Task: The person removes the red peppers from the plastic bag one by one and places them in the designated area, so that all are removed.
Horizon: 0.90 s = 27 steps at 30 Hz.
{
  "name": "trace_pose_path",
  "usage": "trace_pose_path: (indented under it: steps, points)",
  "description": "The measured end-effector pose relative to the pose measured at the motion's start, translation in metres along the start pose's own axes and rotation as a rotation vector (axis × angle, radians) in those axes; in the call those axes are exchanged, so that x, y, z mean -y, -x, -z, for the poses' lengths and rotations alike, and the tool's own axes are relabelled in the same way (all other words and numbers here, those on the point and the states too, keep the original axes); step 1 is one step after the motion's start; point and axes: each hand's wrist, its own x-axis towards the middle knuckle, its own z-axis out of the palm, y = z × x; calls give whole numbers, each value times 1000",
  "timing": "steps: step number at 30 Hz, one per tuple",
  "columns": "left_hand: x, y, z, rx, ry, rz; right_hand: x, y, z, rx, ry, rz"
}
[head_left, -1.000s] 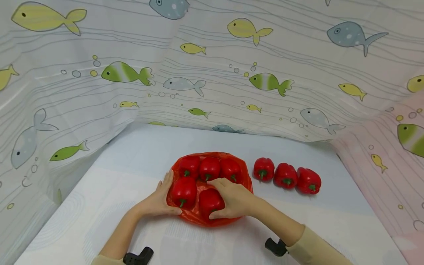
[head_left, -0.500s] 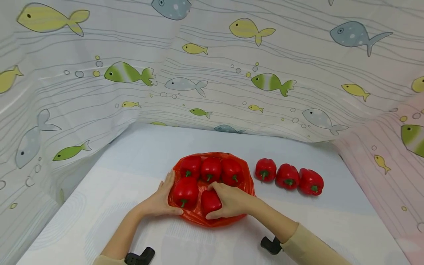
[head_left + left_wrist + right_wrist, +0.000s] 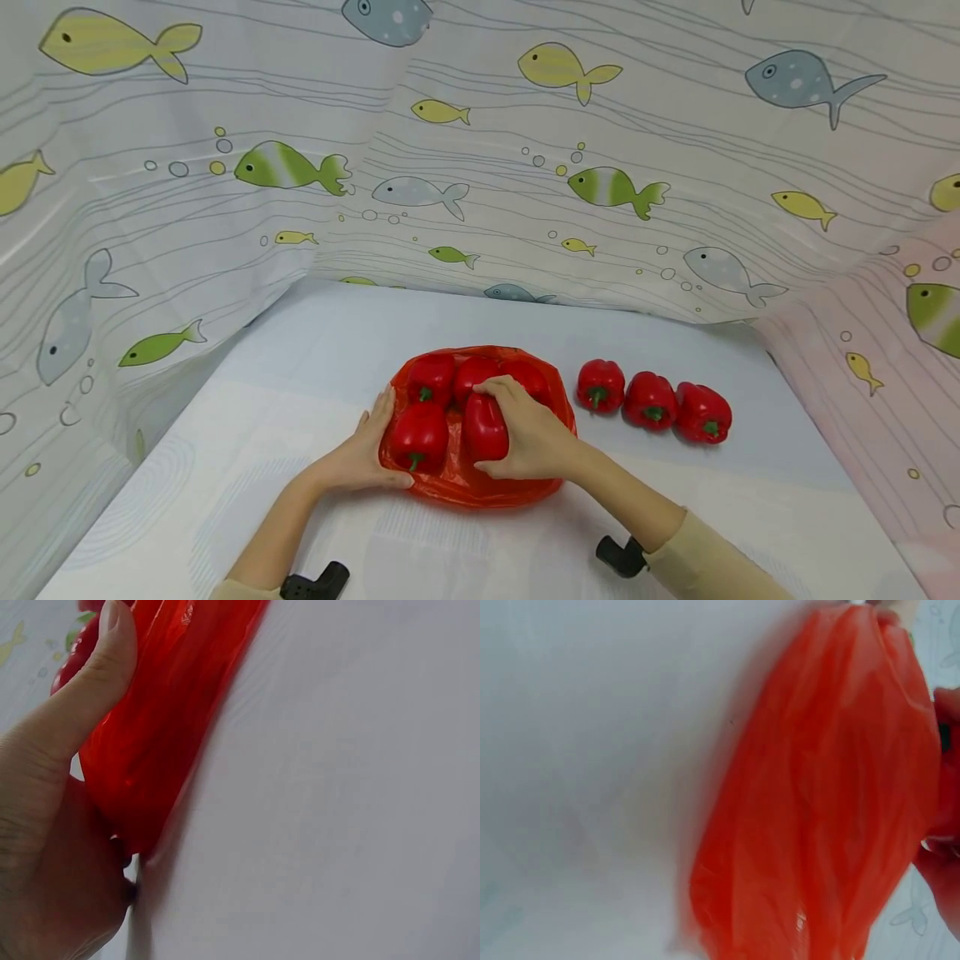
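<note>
A red plastic bag, its mouth spread wide, stands on the white table with several red bell peppers inside. My left hand rests against the bag's left side, fingers straight along it and thumb at the front edge. The thumb lies on the red plastic in the left wrist view. Over the bag's right half, my right hand grips one bell pepper between thumb and fingers. This pepper partly covers the back row. In the right wrist view the bag's side fills the middle.
Three more red bell peppers lie in a row to the right of the bag. A fish-patterned curtain hangs behind and on both sides of the table.
My right hand has lifted the gripped pepper and moved it slightly toward the back of the bag, after turning it. My left hand stays against the bag.
</note>
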Motion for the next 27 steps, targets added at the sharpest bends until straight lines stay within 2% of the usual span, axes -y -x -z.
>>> trace_pose_path:
  steps: [4, 9, 12, 18, 27]
  points:
    - [1, 0, -1, -4, 0, -12, 1, -1, 9, -118, -1, 9]
    - [0, 0, -1, -5, 0, -9, 3, 0, 16, -241, 26, 80]
    - [-1, 1, -1, -5, -2, -7, 6, 2, 18, -285, 28, 114]
    - [1, 1, -3, -11, -9, -16, 7, 3, 24, -307, -16, 147]
    - [1, 1, -2, -15, -12, -17, 4, 6, 37, -304, -192, 199]
